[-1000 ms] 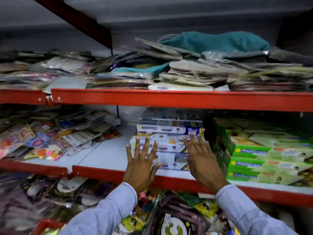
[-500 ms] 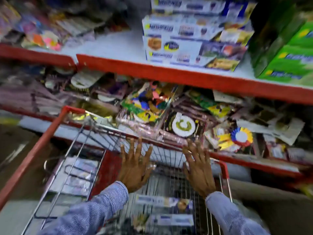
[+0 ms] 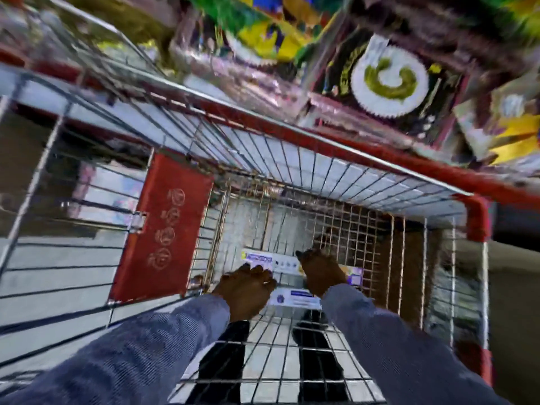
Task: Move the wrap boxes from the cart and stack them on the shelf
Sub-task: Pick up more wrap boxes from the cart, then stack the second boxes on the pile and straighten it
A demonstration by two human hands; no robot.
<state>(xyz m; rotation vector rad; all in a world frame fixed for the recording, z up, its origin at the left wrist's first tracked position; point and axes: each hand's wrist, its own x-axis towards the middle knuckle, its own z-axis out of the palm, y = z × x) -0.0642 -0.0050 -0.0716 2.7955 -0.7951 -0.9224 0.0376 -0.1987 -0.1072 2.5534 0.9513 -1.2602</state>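
I look straight down into a wire cart [image 3: 336, 147] with a red rim. At its bottom lie two white and blue wrap boxes, one farther [image 3: 285, 263] and one nearer [image 3: 298, 298]. My left hand [image 3: 248, 287] rests over the left end of the farther box, fingers bent down. My right hand [image 3: 320, 273] lies over the same box's right part and hides its middle. Motion blur hides whether either hand grips the box. The target shelf is out of view.
A red flap panel [image 3: 163, 229] hangs on the cart's left inner wall. Beyond the cart's far rim, a low shelf holds shiny decoration packets [image 3: 388, 80]. Dark trouser legs [image 3: 228, 361] show through the near mesh.
The view has dropped from the shelf to the cart's inside. Both hands went from spread and open at the cart's rim down onto the boxes at its bottom.
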